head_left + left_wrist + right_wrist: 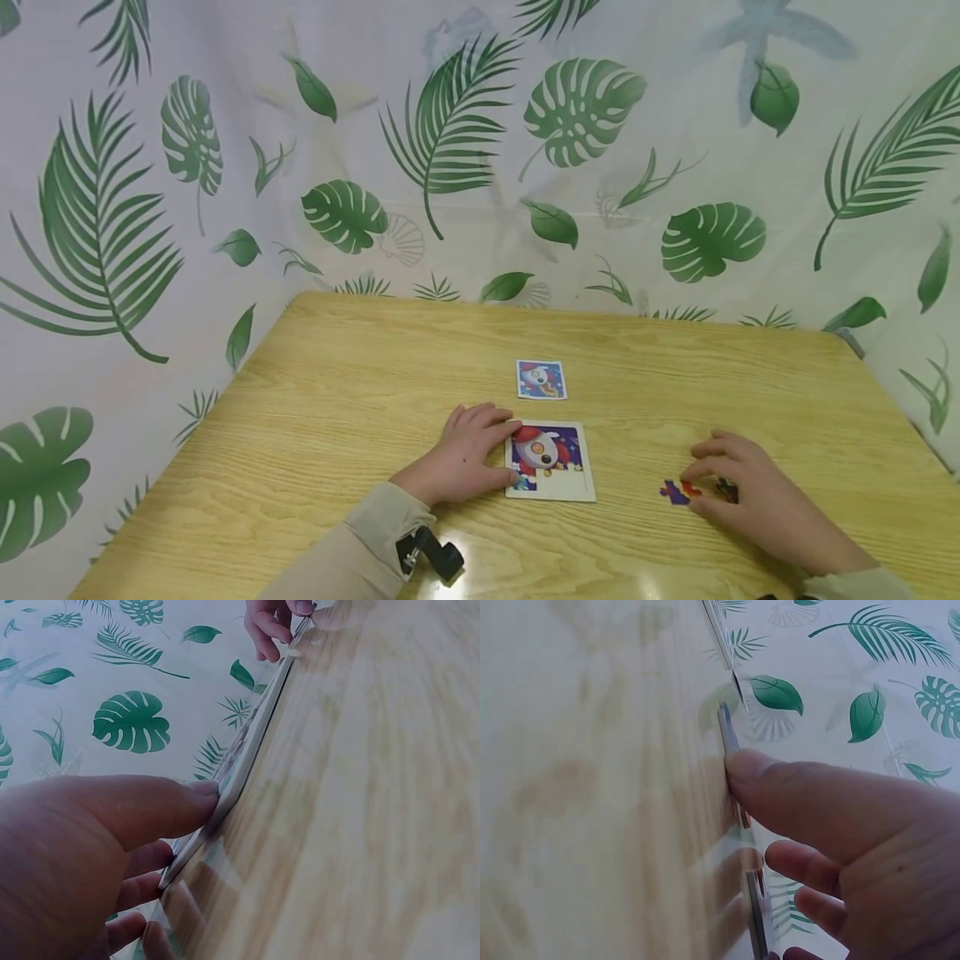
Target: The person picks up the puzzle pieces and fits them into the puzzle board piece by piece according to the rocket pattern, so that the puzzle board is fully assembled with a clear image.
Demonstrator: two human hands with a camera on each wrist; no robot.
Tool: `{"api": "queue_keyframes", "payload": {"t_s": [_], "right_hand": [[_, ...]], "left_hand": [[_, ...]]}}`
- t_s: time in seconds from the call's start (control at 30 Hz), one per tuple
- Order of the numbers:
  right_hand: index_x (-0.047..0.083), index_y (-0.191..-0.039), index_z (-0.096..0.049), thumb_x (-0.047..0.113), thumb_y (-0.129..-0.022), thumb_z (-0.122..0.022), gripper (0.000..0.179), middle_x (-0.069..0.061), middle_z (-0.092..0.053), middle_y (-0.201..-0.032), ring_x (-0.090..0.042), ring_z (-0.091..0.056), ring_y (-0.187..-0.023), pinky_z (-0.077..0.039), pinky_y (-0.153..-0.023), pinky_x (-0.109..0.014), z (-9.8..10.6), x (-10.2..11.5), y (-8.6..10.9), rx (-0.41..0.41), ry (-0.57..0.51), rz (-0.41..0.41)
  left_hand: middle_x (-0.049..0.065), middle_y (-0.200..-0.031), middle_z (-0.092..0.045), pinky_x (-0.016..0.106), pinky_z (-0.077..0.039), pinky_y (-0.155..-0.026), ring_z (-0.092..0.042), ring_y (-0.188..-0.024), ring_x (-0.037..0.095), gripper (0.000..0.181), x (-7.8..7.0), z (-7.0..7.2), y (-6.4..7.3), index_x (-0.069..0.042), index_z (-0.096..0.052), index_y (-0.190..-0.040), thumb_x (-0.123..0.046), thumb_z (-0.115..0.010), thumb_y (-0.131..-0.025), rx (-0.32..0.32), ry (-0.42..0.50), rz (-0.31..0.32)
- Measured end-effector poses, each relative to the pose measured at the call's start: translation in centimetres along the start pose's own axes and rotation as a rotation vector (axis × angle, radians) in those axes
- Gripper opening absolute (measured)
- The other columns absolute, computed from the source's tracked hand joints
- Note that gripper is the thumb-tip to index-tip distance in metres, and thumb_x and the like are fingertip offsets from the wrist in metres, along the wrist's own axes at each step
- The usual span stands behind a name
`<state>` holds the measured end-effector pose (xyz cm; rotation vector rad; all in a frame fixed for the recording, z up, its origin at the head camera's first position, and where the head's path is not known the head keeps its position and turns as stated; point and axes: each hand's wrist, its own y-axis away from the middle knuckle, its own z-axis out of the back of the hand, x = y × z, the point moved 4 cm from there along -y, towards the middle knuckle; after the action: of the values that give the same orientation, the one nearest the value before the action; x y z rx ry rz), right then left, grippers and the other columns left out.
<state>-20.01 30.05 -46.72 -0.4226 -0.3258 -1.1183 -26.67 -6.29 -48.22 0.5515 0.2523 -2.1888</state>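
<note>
A square jigsaw board [566, 487] lies on the table, its picture of a white and red rocket on purple filled in at the top and lower left. My left hand [468, 454] rests at the board's left side, fingers fairly straight, index at the upper corner and thumb on the lower edge; the left wrist view shows this thumb against the rim. To the right, my right hand [738, 483] pinches a purple and red puzzle piece [677, 492] between thumb and index finger, at table level. Another, darker puzzle piece [726, 490] is partly hidden under that hand.
A small picture card [542, 380] with a similar rocket lies behind the board. The wooden table [360, 358] ends at a leaf-printed cloth [465, 233] at the back and sides. A black wrist mount [431, 552] is strapped to the left sleeve.
</note>
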Motion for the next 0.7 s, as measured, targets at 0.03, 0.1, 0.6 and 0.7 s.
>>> {"api": "queue_keyframes", "payload": {"t_s": [0.03,0.1,0.6,0.7], "right_hand": [[0.026,-0.103,-0.074,0.030,-0.084,-0.083,0.021,-0.012,-0.059,-0.131,-0.046,-0.035,-0.135,-0.039,-0.095,-0.067,0.0,0.1,-0.1,-0.002,0.008,-0.001],[0.026,-0.102,-0.074,0.030,-0.085,-0.083,0.020,-0.011,-0.060,-0.130,-0.045,-0.036,-0.135,-0.040,-0.096,-0.065,-0.1,0.2,-0.2,0.000,0.019,-0.002],[0.031,-0.096,-0.069,0.036,-0.086,-0.082,0.017,0.002,-0.061,-0.123,-0.038,-0.040,-0.135,-0.027,-0.113,-0.027,-0.9,1.6,-0.7,-0.028,0.062,0.044],[0.030,-0.095,-0.068,0.035,-0.086,-0.082,0.017,0.004,-0.061,-0.120,-0.035,-0.044,-0.133,-0.022,-0.109,-0.017,-1.1,2.5,-1.2,-0.046,0.067,0.073]], "left_hand": [[0.000,-0.161,-0.035,0.053,-0.001,-0.122,-0.018,-0.152,0.024,0.073,0.0,0.0,0.0,-0.021,-0.044,-0.155,-0.048,-0.068,-0.092,0.001,0.001,0.002],[0.000,-0.161,-0.034,0.054,-0.001,-0.122,-0.018,-0.152,0.024,0.073,0.0,0.0,0.0,-0.021,-0.044,-0.155,-0.049,-0.068,-0.092,0.003,0.002,0.006],[-0.001,-0.161,-0.035,0.054,-0.001,-0.122,-0.018,-0.152,0.024,0.072,0.0,-0.1,-0.1,-0.021,-0.045,-0.155,-0.049,-0.068,-0.092,0.001,0.004,0.008],[0.000,-0.161,-0.035,0.054,-0.001,-0.122,-0.018,-0.152,0.024,0.073,0.0,-0.1,-0.1,-0.021,-0.045,-0.155,-0.049,-0.068,-0.092,0.001,0.008,0.011]]}}
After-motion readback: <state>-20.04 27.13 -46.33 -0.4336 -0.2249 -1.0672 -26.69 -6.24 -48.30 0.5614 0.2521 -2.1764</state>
